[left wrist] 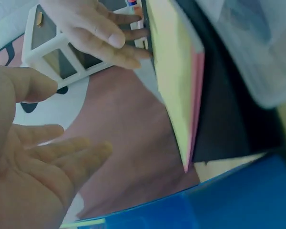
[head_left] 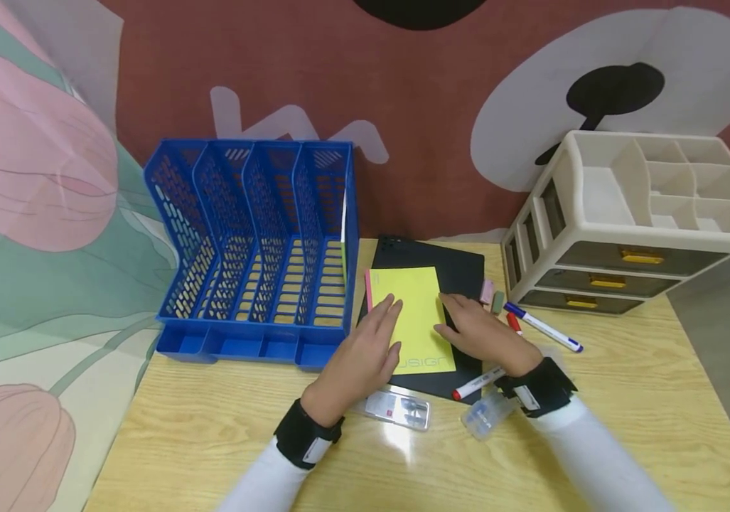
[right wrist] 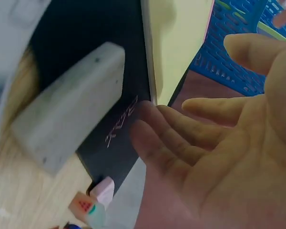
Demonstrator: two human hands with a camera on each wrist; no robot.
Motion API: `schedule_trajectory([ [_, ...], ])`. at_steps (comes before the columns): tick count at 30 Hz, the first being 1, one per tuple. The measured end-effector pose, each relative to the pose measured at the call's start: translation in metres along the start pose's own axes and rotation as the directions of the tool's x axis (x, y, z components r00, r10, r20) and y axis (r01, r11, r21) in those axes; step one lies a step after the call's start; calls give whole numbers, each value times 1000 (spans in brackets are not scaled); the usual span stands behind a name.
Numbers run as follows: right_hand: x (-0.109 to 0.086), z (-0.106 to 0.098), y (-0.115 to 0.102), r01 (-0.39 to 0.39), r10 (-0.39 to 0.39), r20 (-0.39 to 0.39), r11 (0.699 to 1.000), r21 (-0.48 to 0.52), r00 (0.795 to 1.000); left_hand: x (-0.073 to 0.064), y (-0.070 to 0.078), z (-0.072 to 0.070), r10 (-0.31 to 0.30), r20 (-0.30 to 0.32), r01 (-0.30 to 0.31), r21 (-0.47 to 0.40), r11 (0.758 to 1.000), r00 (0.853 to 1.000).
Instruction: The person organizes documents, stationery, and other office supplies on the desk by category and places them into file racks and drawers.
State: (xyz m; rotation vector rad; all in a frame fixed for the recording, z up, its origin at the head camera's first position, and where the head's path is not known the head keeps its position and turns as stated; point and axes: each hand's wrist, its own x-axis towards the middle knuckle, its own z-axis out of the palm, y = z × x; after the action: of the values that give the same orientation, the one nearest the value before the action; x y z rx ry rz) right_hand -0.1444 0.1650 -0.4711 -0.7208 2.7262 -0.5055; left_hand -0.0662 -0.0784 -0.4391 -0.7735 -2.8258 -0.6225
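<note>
A yellow notebook [head_left: 417,313] lies over a pink one [head_left: 368,288], whose edge shows at the left, on a black board [head_left: 463,274]. My left hand [head_left: 365,348] hovers at the pile's left side with fingers extended, and in the left wrist view its palm [left wrist: 33,167] holds nothing. On the other side my right hand [head_left: 480,327] has its fingertips right at the yellow notebook's right edge. Its relaxed, lightly bent fingers show in the right wrist view, close to the notebook's side [right wrist: 155,57]. The two hands face each other across the notebooks.
A blue file rack [head_left: 252,341] stands left, a thin notebook [head_left: 343,242] in its rightmost slot. At right is a white drawer organizer [head_left: 569,235]. Around lie a blue marker [head_left: 546,328], a red marker [head_left: 476,384], erasers [head_left: 497,302] and clear cases [head_left: 403,411].
</note>
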Motion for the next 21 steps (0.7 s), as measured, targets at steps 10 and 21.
schedule_trajectory([
  [10,12,6,-6,-151,151,4,984,89,988,3,-3,27,-215,219,248,-138,959,952],
  [21,15,6,-15,-238,246,-12,946,220,969,5,-3,37,-399,261,456,-213,864,879],
])
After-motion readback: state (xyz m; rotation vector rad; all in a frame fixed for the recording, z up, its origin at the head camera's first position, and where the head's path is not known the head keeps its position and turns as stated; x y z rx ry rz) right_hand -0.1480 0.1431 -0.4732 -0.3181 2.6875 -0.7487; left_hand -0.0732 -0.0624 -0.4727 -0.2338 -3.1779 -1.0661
